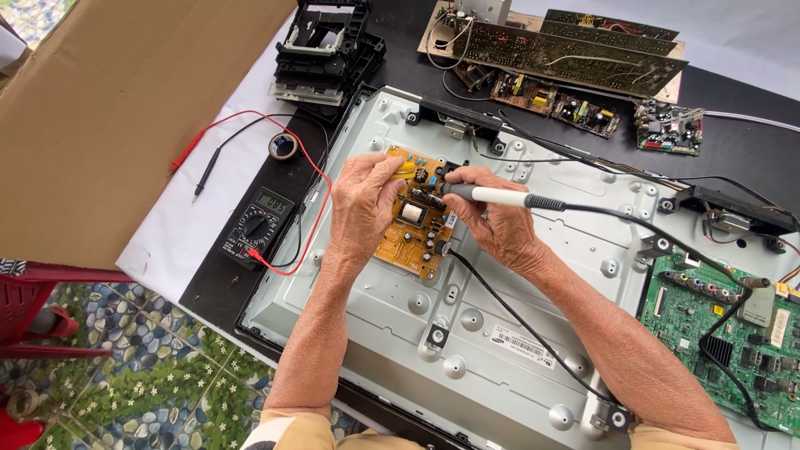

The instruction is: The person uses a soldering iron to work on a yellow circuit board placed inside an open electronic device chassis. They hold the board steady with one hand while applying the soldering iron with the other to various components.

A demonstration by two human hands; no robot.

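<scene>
My left hand (363, 207) holds the left edge of a yellow-brown circuit board (414, 223), tilted up off the grey metal back panel (400, 308) of a flat screen. A yellow tool handle (403, 169) sticks out from under its fingers. My right hand (494, 225) grips a soldering iron (492, 195) with a white and grey handle, its tip pointing left onto the board near a black part. The iron's black cord (633, 221) runs off to the right.
A digital multimeter (258, 225) with red and black leads lies left of the panel, beside a tape roll (283, 147). A cardboard sheet (108, 117) covers the far left. Several loose circuit boards (575, 62) and a black drive frame (327, 46) lie at the back. A green board (733, 342) sits at right.
</scene>
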